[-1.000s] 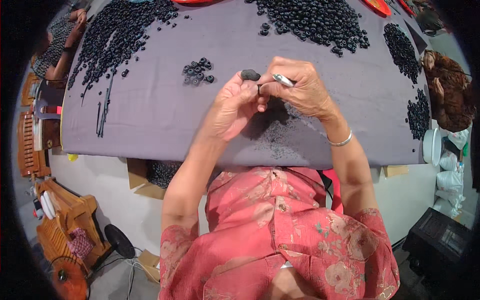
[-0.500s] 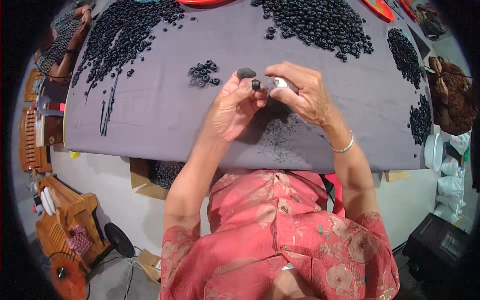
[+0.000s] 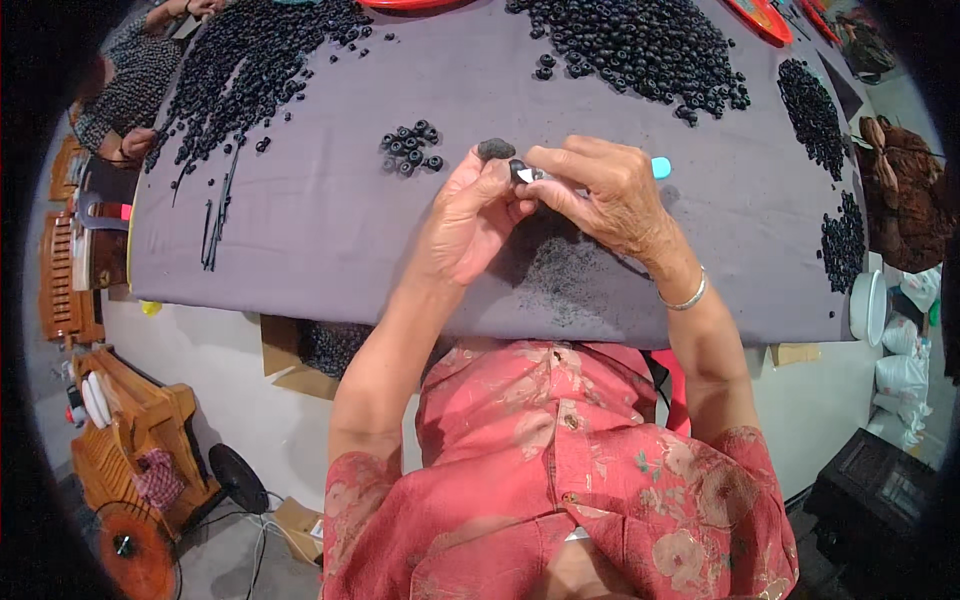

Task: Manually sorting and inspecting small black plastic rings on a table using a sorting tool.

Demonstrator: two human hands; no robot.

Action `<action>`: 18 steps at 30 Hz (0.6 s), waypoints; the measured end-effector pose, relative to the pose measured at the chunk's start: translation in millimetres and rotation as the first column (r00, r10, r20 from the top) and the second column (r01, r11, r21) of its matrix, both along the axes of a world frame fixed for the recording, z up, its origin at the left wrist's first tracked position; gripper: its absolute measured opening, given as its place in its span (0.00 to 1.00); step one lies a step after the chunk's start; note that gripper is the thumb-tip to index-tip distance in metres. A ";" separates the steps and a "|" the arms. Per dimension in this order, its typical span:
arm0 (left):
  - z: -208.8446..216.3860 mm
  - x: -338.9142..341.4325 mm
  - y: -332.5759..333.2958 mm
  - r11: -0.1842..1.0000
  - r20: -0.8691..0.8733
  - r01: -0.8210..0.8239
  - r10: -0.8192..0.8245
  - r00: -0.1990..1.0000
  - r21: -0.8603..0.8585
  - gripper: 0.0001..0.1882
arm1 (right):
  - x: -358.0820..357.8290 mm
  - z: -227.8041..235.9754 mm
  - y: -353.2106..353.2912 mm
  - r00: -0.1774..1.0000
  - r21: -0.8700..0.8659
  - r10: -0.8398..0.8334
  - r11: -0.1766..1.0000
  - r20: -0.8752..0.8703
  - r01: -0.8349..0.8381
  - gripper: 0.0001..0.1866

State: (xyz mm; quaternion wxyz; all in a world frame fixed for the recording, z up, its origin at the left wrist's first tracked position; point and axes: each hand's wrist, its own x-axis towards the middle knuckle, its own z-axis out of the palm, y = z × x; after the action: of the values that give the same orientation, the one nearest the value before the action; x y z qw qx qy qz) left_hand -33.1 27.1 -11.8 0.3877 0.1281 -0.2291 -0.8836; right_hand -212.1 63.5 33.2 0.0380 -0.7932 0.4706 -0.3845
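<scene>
My left hand [image 3: 462, 222] pinches a black bead [image 3: 516, 168] between thumb and fingers above the table. A dark, rough covering [image 3: 495, 149] sits at one of its fingertips. My right hand [image 3: 612, 190] is closed round a small knife [image 3: 661, 168], whose light blue handle end sticks out behind the hand. Its short bright blade tip meets the bead, or lies right beside it. A small group of black beads [image 3: 410, 148] lies left of my hands. Under them, dark shavings [image 3: 560, 275] are scattered on the grey cloth [image 3: 330, 240].
Large heaps of black beads [image 3: 630, 50] spread over the far side, with smaller piles at the right. Thin dark rods [image 3: 215, 235] lie at the left. Red trays [image 3: 760, 18] stand at the far edge. Another person's hand [image 3: 138, 142] is at the left edge.
The knife has turned in my right hand, so its blue end now shows and its blade is at the bead. The other person's hands have shifted at the left.
</scene>
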 end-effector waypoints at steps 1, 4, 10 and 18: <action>-0.5 0.1 0.1 1.000 0.000 0.000 0.000 1.000 0.000 0.11 | -0.3 -0.3 0.1 1.000 0.014 -0.007 1.000 0.007 0.007 0.11; -3.0 1.0 -0.6 1.000 0.014 0.003 -0.003 1.000 -0.003 0.11 | 0.3 -0.3 0.4 1.000 0.010 -0.010 1.000 0.006 0.010 0.10; 0.8 -2.7 -0.4 0.999 0.090 -0.042 0.044 0.995 -0.027 0.13 | 0.9 -4.7 -1.3 0.998 0.070 -0.037 0.997 0.044 0.034 0.09; 7.4 -6.4 7.8 0.996 0.075 0.053 -0.048 0.996 -0.075 0.15 | -8.9 -7.1 -6.4 0.959 0.187 -0.087 0.982 0.270 0.037 0.10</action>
State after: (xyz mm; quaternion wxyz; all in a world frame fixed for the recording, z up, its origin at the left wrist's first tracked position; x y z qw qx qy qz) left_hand -39.5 34.9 -4.4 0.3613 0.1394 -0.2802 -0.8784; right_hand -221.0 57.1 26.1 0.1630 -0.7097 0.5181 -0.4488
